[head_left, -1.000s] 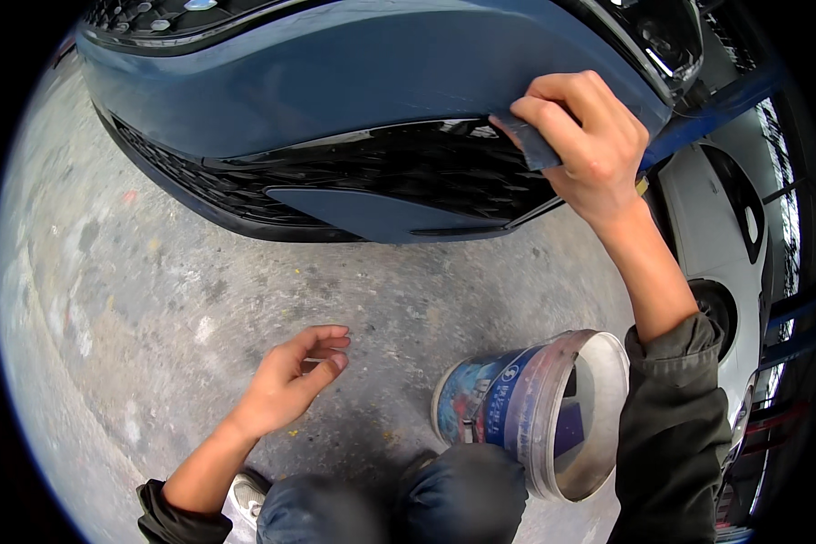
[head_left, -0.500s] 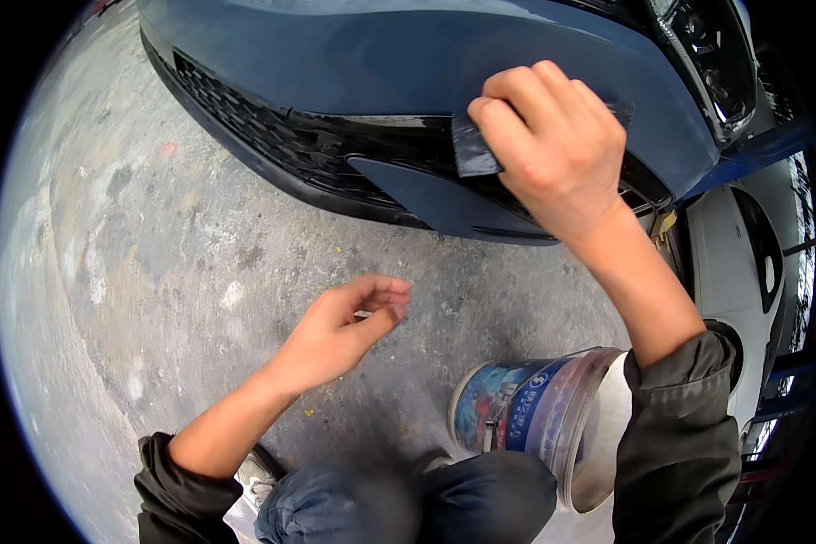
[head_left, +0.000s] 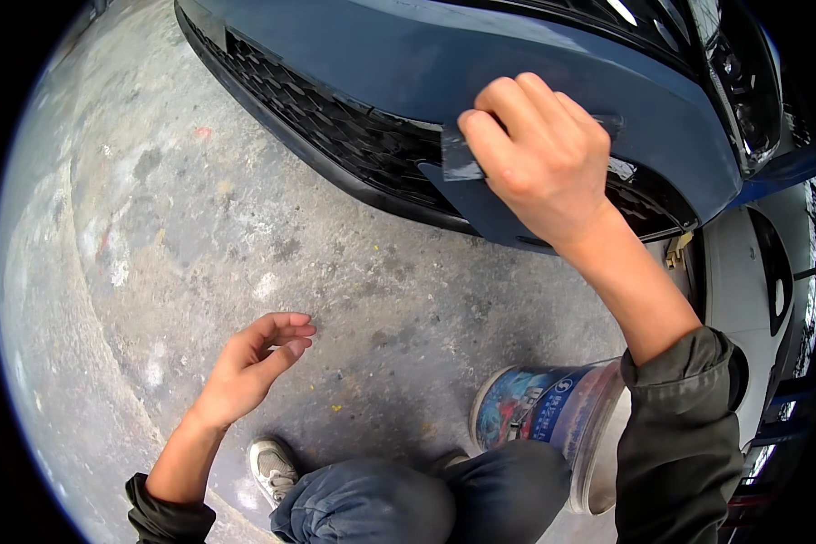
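My right hand (head_left: 544,168) is closed on a dark grey sheet of sandpaper (head_left: 461,150), its knuckles up. The sandpaper lies against the blue-grey front bumper (head_left: 372,59) of a car, just above the lower dark openings. One end of the sheet sticks out left of my fingers and another edge shows to their right; the middle is hidden under the hand. Lower left, my left hand (head_left: 254,363) hangs in the air over the floor, fingers loosely bent and thumb apart, holding nothing.
A black mesh grille (head_left: 335,127) runs along the bumper, with a headlight (head_left: 739,86) at upper right. By my knees a printed bucket (head_left: 553,417) lies on its side on the stained concrete floor (head_left: 190,245). A white car (head_left: 748,281) stands at right.
My left hand has moved left and down, away from the bumper. The view has shifted, so the bumper sits further right; my right hand still presses the sandpaper there.
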{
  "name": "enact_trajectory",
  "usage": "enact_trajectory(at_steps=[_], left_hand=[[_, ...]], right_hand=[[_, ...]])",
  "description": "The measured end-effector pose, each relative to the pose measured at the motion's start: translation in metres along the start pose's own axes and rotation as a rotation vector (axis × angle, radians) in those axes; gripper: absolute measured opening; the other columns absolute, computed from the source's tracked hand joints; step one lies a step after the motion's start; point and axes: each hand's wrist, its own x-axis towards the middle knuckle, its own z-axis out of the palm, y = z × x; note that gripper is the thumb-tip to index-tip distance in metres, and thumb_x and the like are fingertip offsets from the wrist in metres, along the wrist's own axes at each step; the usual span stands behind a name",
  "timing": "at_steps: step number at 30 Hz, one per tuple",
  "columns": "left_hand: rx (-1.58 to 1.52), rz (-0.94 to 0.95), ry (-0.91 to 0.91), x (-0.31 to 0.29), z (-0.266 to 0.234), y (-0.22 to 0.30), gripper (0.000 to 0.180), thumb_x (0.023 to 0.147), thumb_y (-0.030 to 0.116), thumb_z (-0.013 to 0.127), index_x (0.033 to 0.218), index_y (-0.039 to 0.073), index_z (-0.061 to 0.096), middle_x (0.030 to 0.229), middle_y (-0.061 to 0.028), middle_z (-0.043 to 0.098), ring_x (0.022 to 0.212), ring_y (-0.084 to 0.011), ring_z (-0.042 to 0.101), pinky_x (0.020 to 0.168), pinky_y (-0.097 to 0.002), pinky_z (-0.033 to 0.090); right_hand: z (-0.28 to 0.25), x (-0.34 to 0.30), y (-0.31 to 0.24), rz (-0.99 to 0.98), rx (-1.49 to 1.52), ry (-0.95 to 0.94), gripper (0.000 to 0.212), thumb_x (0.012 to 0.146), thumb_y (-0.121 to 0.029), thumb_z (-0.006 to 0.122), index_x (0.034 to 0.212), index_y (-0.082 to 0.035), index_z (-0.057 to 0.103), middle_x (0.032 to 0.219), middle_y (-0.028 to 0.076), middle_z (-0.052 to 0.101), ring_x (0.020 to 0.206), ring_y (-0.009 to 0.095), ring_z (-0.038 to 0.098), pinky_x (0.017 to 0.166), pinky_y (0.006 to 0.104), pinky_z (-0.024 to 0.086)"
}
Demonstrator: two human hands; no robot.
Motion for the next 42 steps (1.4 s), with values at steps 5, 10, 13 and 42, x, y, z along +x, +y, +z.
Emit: enact_trajectory(at_steps=[5,10,13,42], left_hand=[[-0.021,0.054,0.035,0.004,0.013,0.008,0.034,0.099,0.005,0.054,0.133,0.0,0.057,0.125,-0.0122,0.067,0.114,-0.0198,0.063,0.096,-0.0337,0.05],[-0.004,0.109,0.001,0.012,0.041,0.025,0.032,0.098,0.007,0.056,0.13,0.0,0.059,0.123,-0.0132,0.068,0.11,-0.0202,0.065,0.094,-0.0342,0.051],[0.026,0.12,-0.003,0.012,0.051,0.039,0.032,0.098,0.007,0.056,0.129,0.0,0.059,0.122,-0.0136,0.069,0.11,-0.0208,0.066,0.094,-0.0342,0.052],[0.209,0.141,-0.093,0.047,0.153,0.089,0.036,0.096,0.007,0.058,0.13,-0.002,0.056,0.122,-0.0174,0.068,0.109,-0.0253,0.067,0.092,-0.0368,0.053]], right_hand=[[0.004,0.01,-0.02,0.105,0.066,0.012,0.017,0.06,-0.019,0.065,0.058,-0.013,0.049,0.068,0.0,0.046,0.066,0.016,0.051,0.05,0.029,0.036],[0.015,0.021,-0.033,0.123,0.081,0.088,0.019,0.06,-0.018,0.065,0.053,-0.012,0.049,0.068,0.001,0.047,0.065,0.018,0.051,0.051,0.0283,0.033],[0.001,-0.002,-0.015,0.124,0.068,0.025,0.017,0.062,-0.018,0.066,0.055,-0.011,0.051,0.069,0.0,0.049,0.068,0.017,0.054,0.052,0.0285,0.035],[-0.102,-0.157,0.107,0.303,-0.104,0.158,0.022,0.063,-0.017,0.067,0.06,-0.015,0.046,0.072,-0.002,0.047,0.069,0.012,0.052,0.049,0.0252,0.035]])
